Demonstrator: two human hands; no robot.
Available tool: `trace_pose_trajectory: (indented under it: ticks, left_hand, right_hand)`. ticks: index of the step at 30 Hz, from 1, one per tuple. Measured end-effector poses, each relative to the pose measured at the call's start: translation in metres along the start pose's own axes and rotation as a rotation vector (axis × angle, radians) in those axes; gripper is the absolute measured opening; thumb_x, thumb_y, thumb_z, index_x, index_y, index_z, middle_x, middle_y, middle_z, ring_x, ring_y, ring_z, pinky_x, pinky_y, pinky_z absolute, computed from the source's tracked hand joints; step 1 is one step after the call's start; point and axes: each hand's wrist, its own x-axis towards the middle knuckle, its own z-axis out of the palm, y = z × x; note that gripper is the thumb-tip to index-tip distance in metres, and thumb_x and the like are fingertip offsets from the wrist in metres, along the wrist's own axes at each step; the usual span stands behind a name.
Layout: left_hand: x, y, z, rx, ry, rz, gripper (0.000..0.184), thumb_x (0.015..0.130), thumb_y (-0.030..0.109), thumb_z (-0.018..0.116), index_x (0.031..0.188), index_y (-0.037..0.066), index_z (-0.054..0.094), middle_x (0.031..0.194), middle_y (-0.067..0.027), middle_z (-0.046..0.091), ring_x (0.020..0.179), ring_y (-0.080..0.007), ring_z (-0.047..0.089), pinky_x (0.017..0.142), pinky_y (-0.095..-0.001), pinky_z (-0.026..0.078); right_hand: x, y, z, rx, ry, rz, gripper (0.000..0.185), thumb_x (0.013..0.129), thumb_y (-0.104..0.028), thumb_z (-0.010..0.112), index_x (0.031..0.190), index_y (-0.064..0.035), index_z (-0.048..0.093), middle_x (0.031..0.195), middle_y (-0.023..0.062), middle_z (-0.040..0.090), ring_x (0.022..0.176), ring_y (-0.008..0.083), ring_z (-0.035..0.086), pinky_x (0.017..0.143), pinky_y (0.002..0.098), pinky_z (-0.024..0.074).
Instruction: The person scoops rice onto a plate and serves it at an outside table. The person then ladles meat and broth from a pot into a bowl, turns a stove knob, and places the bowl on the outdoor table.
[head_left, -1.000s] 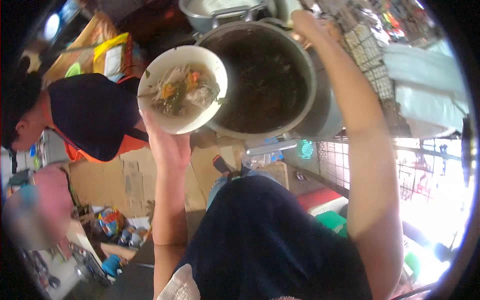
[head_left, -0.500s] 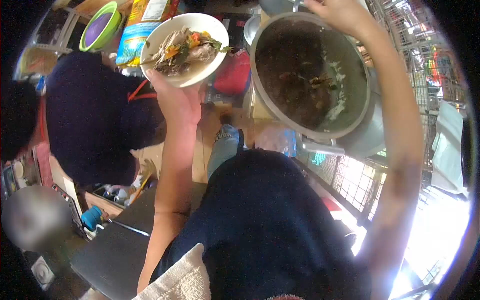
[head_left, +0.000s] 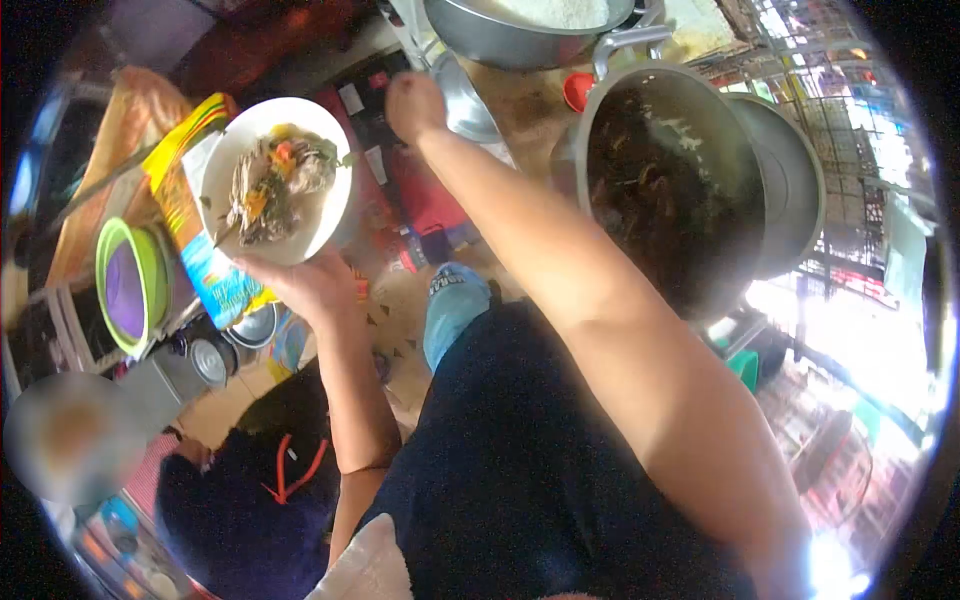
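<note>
The right hand has been moved from the pot; its closure cannot be told. The bowl is gripped by the left hand.

A green basin held something purple, just beside a yellow-and-blue bag. A person in a dark, red-trimmed shirt was at lower left. A red cup sat on the surface near a pan; wire mesh stood at right.

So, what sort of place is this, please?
Probably a kitchen, perhaps of a small eatery: there is a large cooking pot, a wide pan near it, and a bowl of food in the left hand.
</note>
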Motion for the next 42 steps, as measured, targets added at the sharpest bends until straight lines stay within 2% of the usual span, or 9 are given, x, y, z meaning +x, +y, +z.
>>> trace_pose_trajectory:
  ticks: [7, 13, 16, 30, 32, 35, 37, 39, 42]
  left_hand:
    - [0.003, 0.002, -0.024, 0.034, -0.099, -0.173, 0.076, 0.091, 0.065, 0.037, 0.146, 0.016, 0.023, 0.147, -0.0093, 0.034, 0.133, -0.0301, 0.037, 0.105, -0.0483, 0.040]
    - [0.031, -0.008, -0.048, -0.039, -0.265, -0.448, 0.083, 0.088, 0.070, 0.036, 0.149, 0.017, 0.018, 0.151, -0.0096, 0.025, 0.137, -0.0310, 0.031, 0.111, -0.0501, 0.030]
    - [0.028, 0.002, -0.035, -0.031, -0.270, -0.480, 0.088, 0.086, 0.073, 0.037, 0.150, 0.018, 0.013, 0.153, -0.0104, 0.021, 0.138, -0.0328, 0.027, 0.112, -0.0518, 0.027]
    - [0.053, -0.012, -0.084, 0.094, -0.350, -0.448, 0.081, 0.090, 0.071, 0.029, 0.151, 0.020, 0.013, 0.154, -0.0097, 0.019, 0.139, -0.0312, 0.025, 0.112, -0.0502, 0.026]
    - [0.046, -0.002, -0.071, 0.055, -0.303, -0.505, 0.082, 0.090, 0.070, 0.029, 0.150, 0.018, 0.013, 0.153, -0.0107, 0.020, 0.139, -0.0309, 0.026, 0.112, -0.0488, 0.026]
    - [0.046, -0.008, -0.071, 0.067, -0.345, -0.458, 0.087, 0.086, 0.074, 0.035, 0.150, 0.021, 0.012, 0.153, -0.0103, 0.021, 0.138, -0.0328, 0.027, 0.109, -0.0531, 0.031]
    - [0.046, -0.008, -0.064, 0.028, -0.337, -0.475, 0.087, 0.086, 0.074, 0.035, 0.150, 0.020, 0.013, 0.153, -0.0101, 0.021, 0.138, -0.0326, 0.027, 0.110, -0.0532, 0.030]
    - [0.044, -0.006, -0.059, -0.021, -0.320, -0.496, 0.086, 0.086, 0.073, 0.035, 0.150, 0.020, 0.013, 0.153, -0.0099, 0.021, 0.138, -0.0321, 0.027, 0.111, -0.0524, 0.028]
    - [0.029, 0.002, -0.029, -0.030, -0.289, -0.460, 0.085, 0.088, 0.071, 0.035, 0.150, 0.017, 0.016, 0.152, -0.0099, 0.023, 0.138, -0.0310, 0.027, 0.113, -0.0500, 0.024]
  right_hand:
    - [-0.079, 0.117, -0.063, -0.030, 0.670, 0.533, 0.043, 0.090, -0.021, 0.050, 0.126, 0.0018, 0.045, 0.118, 0.0271, 0.057, 0.110, 0.0401, 0.055, 0.096, 0.0422, 0.0419]
    - [-0.051, 0.100, -0.084, -0.006, 0.756, 0.635, 0.074, 0.087, -0.017, 0.054, 0.146, -0.0013, 0.012, 0.131, 0.0286, 0.047, 0.123, 0.0412, 0.047, 0.104, 0.0415, 0.0371]
    - [-0.018, 0.141, -0.087, 0.167, 1.099, 0.496, 0.064, 0.089, -0.021, 0.050, 0.143, -0.0010, 0.022, 0.133, 0.0263, 0.046, 0.126, 0.0370, 0.044, 0.103, 0.0387, 0.0365]
    - [-0.069, 0.148, -0.049, -0.183, 0.772, 0.487, 0.054, 0.076, -0.006, 0.055, 0.127, 0.0037, 0.043, 0.108, 0.0254, 0.060, 0.108, 0.0367, 0.057, 0.091, 0.0397, 0.0457]
    - [-0.086, 0.136, -0.041, -0.348, 0.506, 0.320, 0.053, 0.074, -0.004, 0.055, 0.125, 0.0044, 0.047, 0.104, 0.0252, 0.062, 0.106, 0.0367, 0.058, 0.089, 0.0399, 0.0470]
    - [-0.140, -0.065, -0.149, -0.048, -0.666, 0.456, 0.028, 0.088, -0.018, 0.058, 0.110, -0.0014, 0.063, 0.087, 0.0141, 0.067, 0.082, 0.0253, 0.063, 0.078, 0.0358, 0.0494]
    - [-0.146, -0.082, -0.221, -0.223, -0.604, -0.209, 0.030, 0.088, -0.022, 0.059, 0.112, -0.0040, 0.064, 0.090, 0.0097, 0.069, 0.077, 0.0203, 0.064, 0.076, 0.0344, 0.0504]
    - [-0.132, -0.124, -0.317, -0.409, -0.235, 0.195, 0.021, 0.086, -0.018, 0.062, 0.101, -0.0044, 0.068, 0.094, 0.0112, 0.069, 0.085, 0.0204, 0.066, 0.081, 0.0326, 0.0497]
    - [-0.039, -0.017, -0.443, -0.812, 0.020, -0.148, 0.020, 0.082, -0.017, 0.064, 0.092, 0.0000, 0.069, 0.089, 0.0115, 0.069, 0.079, 0.0216, 0.065, 0.074, 0.0333, 0.0500]
